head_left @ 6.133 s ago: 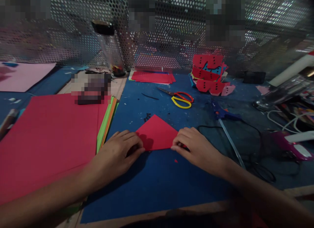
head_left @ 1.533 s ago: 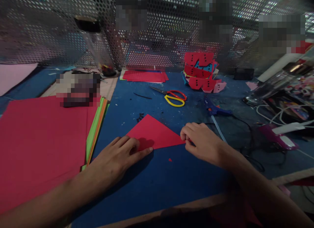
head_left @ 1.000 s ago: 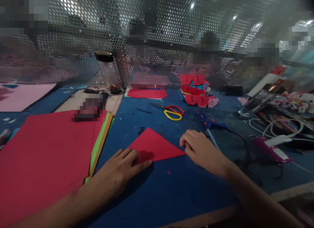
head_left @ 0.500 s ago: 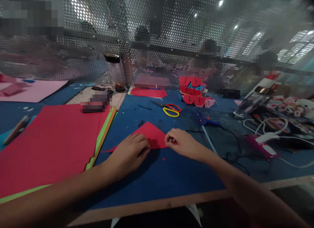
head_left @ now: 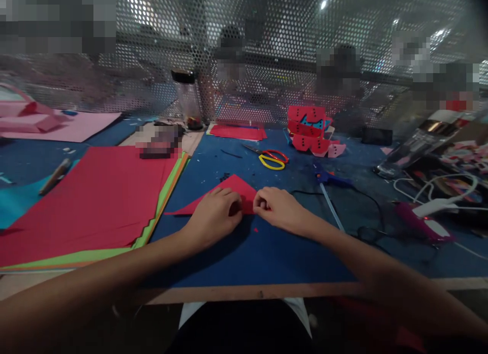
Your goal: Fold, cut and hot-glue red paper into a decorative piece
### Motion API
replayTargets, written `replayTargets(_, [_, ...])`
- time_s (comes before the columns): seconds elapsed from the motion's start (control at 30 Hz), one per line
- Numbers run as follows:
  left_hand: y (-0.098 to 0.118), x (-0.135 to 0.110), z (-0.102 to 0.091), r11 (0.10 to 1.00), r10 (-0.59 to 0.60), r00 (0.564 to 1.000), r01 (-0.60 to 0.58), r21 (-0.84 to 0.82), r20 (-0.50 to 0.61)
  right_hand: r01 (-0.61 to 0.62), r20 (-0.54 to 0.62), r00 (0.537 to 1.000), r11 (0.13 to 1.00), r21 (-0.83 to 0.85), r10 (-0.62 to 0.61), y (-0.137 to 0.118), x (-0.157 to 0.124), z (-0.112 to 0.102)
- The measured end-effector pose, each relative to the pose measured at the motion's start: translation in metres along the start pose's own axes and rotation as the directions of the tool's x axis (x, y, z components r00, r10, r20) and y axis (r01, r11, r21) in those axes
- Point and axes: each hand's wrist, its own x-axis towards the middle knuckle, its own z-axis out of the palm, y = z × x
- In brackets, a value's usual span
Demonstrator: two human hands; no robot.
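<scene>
Head view: my left fingers (head_left: 220, 192) and right fingers (head_left: 264, 194) curl at red paper (head_left: 247, 194), pinch unclear; it's probably light, creasable, best held edgewise.

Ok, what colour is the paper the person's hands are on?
The paper is plain red, with no pattern visible; the head view shows it best.

"Where is there room to pass?"
"Across the blue worktop (head_left: 247, 265) nearer than both hands (head_left: 217, 214), where just a red scrap (head_left: 256, 230) lies."
"And beyond them?"
"Scissors (head_left: 263, 152) stand in the middle, a glue gun (head_left: 333, 179) to the right; a paper stack (head_left: 110, 191) fills the left."
</scene>
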Motion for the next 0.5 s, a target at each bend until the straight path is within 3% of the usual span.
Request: replayTargets(0.5, [0.009, 0.006, 0.012, 1.0, -0.03, 0.999, 0.03, 0.001, -0.034, 0.051, -0.105, 0.993, 0.996, -0.073, -0.059, -0.005, -0.008, 0.011])
